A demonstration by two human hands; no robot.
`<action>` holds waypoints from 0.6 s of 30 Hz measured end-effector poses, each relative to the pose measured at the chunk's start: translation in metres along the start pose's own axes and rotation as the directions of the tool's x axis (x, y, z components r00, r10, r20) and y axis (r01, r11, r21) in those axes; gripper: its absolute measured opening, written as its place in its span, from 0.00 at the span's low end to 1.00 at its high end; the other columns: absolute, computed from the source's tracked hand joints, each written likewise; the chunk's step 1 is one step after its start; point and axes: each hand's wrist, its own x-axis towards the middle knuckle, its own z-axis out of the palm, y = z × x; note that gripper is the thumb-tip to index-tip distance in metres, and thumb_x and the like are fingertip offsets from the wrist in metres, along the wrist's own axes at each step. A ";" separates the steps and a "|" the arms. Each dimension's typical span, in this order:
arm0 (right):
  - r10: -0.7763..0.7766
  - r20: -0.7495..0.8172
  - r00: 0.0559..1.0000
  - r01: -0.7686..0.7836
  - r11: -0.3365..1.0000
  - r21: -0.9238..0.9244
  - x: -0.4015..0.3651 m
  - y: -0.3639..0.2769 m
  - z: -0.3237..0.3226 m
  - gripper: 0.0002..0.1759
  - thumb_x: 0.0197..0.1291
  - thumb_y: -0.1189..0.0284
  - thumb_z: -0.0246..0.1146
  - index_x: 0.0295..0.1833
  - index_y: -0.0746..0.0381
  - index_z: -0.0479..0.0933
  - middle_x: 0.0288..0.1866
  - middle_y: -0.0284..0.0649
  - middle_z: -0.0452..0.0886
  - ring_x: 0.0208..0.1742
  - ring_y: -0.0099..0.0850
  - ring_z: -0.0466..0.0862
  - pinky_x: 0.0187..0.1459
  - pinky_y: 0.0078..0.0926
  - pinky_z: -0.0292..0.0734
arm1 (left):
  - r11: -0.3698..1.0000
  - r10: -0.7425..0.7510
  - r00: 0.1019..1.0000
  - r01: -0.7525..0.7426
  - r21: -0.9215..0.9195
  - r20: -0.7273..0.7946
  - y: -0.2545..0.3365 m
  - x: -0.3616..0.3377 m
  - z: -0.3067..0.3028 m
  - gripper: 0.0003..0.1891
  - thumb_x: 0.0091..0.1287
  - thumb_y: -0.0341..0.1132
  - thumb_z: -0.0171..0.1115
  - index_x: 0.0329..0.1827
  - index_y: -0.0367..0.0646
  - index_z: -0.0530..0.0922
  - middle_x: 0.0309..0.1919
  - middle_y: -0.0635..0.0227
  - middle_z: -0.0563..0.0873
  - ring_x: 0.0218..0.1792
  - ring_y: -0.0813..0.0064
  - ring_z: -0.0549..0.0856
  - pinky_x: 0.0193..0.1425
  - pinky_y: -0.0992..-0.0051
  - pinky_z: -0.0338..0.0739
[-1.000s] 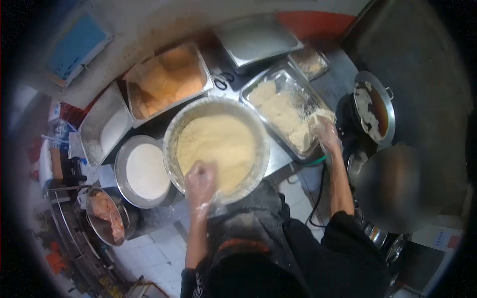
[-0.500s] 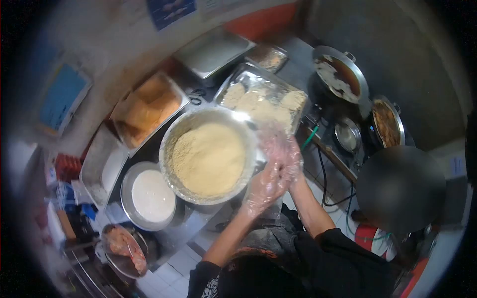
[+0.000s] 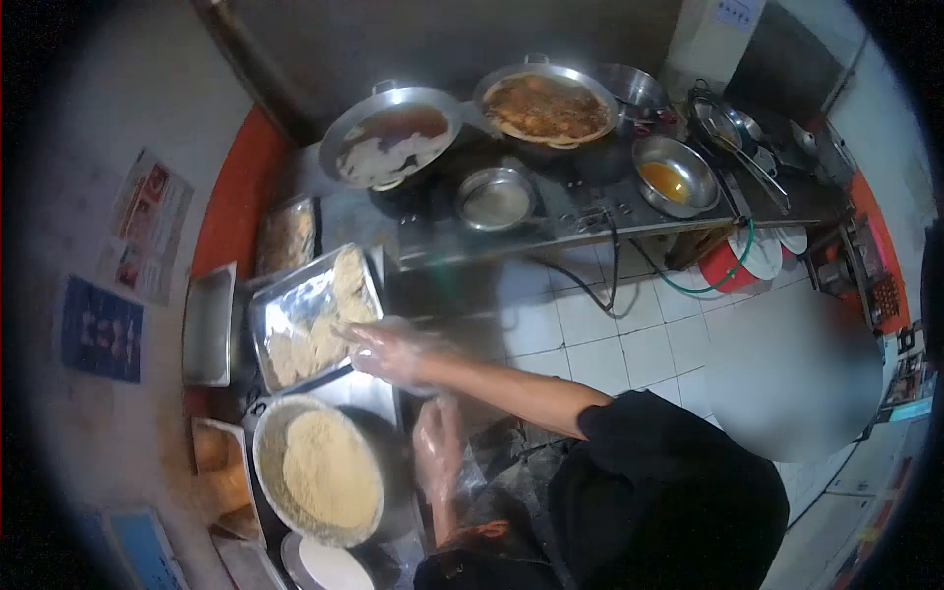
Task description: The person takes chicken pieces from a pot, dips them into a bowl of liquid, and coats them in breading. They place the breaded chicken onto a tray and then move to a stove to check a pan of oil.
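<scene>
My right hand, in a clear plastic glove, reaches over the near edge of a foil-lined metal tray. Its fingers are stretched out, with the tips at the flour-coated pieces. Several such pieces lie along the tray's right and lower sides. Lower down, my left hand, also gloved, hovers by the counter edge in front of my apron; its fingers are blurred. Left of it stands a large metal bowl of pale yellow flour. A smaller bowl of white batter sits below that one.
Behind, a metal stove counter carries a pan of foaming oil, a pan of browned frying food, a small pot and a bowl with orange liquid. A green hose hangs over a white-tiled floor. Metal trays line the left wall.
The view has turned right toward the stove. My hands, held together beside the flour bowl before, are now apart: the right has gone out to the tray, the left stays near my body.
</scene>
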 end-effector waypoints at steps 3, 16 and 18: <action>0.262 0.028 0.965 -0.242 0.838 0.489 -0.073 0.007 -0.096 0.27 0.72 0.63 0.57 0.74 0.57 0.67 0.63 0.43 0.80 0.57 0.33 0.84 0.60 0.35 0.79 | 0.987 -0.104 0.992 0.093 -0.134 -0.074 -0.024 0.012 0.044 0.11 0.76 0.38 0.61 0.47 0.37 0.78 0.31 0.76 0.76 0.33 0.85 0.72 0.38 0.80 0.69; 0.656 -0.712 0.253 -0.839 0.514 0.176 -0.256 0.460 -0.252 0.16 0.71 0.59 0.55 0.49 0.59 0.80 0.45 0.38 0.85 0.49 0.33 0.82 0.50 0.34 0.78 | 0.798 -0.378 0.846 0.503 0.331 -0.375 -0.070 0.030 0.106 0.22 0.73 0.50 0.58 0.52 0.35 0.79 0.43 0.49 0.86 0.46 0.57 0.85 0.51 0.62 0.78; 0.731 -0.666 0.150 -0.897 0.384 0.219 -0.248 0.546 -0.233 0.19 0.71 0.56 0.54 0.48 0.60 0.80 0.47 0.40 0.85 0.51 0.36 0.83 0.51 0.36 0.78 | 0.592 -0.544 0.740 0.673 0.444 -0.395 -0.024 0.037 0.120 0.22 0.74 0.50 0.56 0.53 0.38 0.80 0.45 0.48 0.87 0.49 0.51 0.86 0.53 0.60 0.78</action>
